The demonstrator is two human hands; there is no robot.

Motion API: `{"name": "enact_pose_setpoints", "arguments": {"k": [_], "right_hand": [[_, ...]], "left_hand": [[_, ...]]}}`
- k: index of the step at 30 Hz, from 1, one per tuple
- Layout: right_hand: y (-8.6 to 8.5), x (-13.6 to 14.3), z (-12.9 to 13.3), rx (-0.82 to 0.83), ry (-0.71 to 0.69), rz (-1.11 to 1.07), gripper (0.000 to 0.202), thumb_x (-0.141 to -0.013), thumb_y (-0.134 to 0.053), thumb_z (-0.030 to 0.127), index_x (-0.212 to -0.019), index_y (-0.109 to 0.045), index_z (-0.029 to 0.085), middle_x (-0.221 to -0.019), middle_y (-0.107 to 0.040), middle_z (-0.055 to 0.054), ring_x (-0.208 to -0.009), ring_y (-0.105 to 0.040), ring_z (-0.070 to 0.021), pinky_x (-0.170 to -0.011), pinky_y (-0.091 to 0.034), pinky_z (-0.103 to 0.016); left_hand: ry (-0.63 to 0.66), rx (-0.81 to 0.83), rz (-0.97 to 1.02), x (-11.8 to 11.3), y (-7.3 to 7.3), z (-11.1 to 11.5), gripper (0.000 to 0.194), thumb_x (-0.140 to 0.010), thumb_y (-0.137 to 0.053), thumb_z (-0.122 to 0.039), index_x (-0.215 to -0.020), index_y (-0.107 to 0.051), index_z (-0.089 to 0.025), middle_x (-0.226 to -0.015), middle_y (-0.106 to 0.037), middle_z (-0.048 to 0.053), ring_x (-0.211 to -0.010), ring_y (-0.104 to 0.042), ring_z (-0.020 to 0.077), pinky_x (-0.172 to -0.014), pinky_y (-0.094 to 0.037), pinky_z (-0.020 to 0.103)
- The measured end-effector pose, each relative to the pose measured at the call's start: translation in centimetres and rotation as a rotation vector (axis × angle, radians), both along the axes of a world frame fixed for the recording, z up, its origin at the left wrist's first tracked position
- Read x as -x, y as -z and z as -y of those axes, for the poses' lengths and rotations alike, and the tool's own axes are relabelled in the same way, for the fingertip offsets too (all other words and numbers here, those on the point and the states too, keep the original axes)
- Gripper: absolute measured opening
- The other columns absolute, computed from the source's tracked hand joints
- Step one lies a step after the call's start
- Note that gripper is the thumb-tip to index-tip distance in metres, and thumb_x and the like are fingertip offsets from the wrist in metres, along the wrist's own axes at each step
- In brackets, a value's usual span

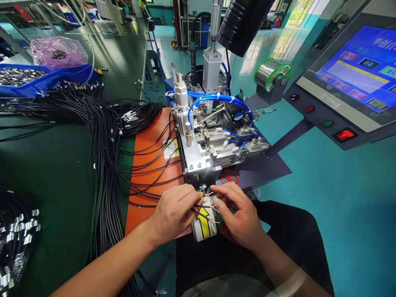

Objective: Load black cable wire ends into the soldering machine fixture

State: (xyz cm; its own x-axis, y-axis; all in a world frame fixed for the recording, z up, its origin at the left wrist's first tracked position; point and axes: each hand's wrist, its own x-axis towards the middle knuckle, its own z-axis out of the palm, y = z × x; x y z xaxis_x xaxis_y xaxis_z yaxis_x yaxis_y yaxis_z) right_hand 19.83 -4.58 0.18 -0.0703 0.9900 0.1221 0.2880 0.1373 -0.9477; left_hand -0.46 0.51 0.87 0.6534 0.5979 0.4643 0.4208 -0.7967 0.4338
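Black cables [140, 202] run from the left across an orange board to my hands, below the front edge of a metal machine [198, 159]. My left hand [176, 208] is closed round several of them, its thumb and fingertips pinched together. Thin coloured wires [213, 225] fan out of the stripped cable ends, some pointing down right past the fingers. My right hand [236, 210] has thumb and forefinger at the tips of the wires; whether it grips one is too small to tell. Under the wires is a white label with a yellow arrow [203, 222].
A thick bundle of black cables [103, 165] lies on the green table [55, 165] at left. Blue bins [43, 80] of metal parts stand behind it. A solder spool [272, 74] and a touch screen panel [355, 74] are on the right. A black cylinder [243, 24] hangs above.
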Motion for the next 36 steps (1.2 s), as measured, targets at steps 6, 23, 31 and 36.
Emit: {"name": "enact_pose_setpoints", "arguments": {"k": [6, 23, 31, 36], "right_hand": [[0.13, 0.06, 0.21, -0.011, 0.003, -0.009, 0.030, -0.094, -0.054, 0.020, -0.122, -0.064, 0.026, -0.101, -0.057, -0.004, -0.083, -0.060, -0.0155, -0.069, -0.050, -0.028], [0.35, 0.43, 0.94, 0.064, 0.024, -0.085, 0.030, -0.096, -0.052, 0.025, -0.123, -0.066, 0.027, -0.103, -0.061, -0.005, -0.091, -0.060, -0.0183, -0.078, -0.052, -0.031], [0.34, 0.36, 0.67, 0.037, 0.040, -0.090, 0.033, -0.094, -0.054, 0.023, -0.126, -0.063, 0.028, -0.101, -0.059, -0.004, -0.084, -0.060, -0.0165, -0.073, -0.051, -0.029], [0.36, 0.37, 0.67, 0.053, 0.028, -0.092, 0.029, -0.094, -0.055, 0.022, -0.121, -0.065, 0.028, -0.105, -0.060, -0.005, -0.085, -0.060, -0.0165, -0.074, -0.051, -0.030]], "left_hand": [[-0.018, 0.011, -0.005, 0.05, 0.05, 0.11, 0.010, -0.084, -0.055, -0.006, -0.089, -0.061, -0.013, -0.072, -0.055, 0.004, -0.066, -0.047, 0.0153, -0.059, -0.037, 0.028], [-0.031, -0.005, 0.031, 0.00, -0.03, 0.14, 0.010, -0.086, -0.055, -0.009, -0.093, -0.061, -0.015, -0.074, -0.059, 0.005, -0.066, -0.050, 0.0150, -0.060, -0.041, 0.028], [-0.017, -0.006, 0.008, -0.03, -0.14, 0.02, 0.010, -0.088, -0.053, -0.011, -0.091, -0.061, -0.015, -0.072, -0.057, 0.004, -0.064, -0.049, 0.0141, -0.059, -0.040, 0.027], [-0.011, -0.008, 0.005, -0.02, -0.17, 0.05, 0.011, -0.086, -0.052, -0.008, -0.090, -0.061, -0.014, -0.071, -0.056, 0.003, -0.064, -0.048, 0.0148, -0.058, -0.038, 0.027]]}}
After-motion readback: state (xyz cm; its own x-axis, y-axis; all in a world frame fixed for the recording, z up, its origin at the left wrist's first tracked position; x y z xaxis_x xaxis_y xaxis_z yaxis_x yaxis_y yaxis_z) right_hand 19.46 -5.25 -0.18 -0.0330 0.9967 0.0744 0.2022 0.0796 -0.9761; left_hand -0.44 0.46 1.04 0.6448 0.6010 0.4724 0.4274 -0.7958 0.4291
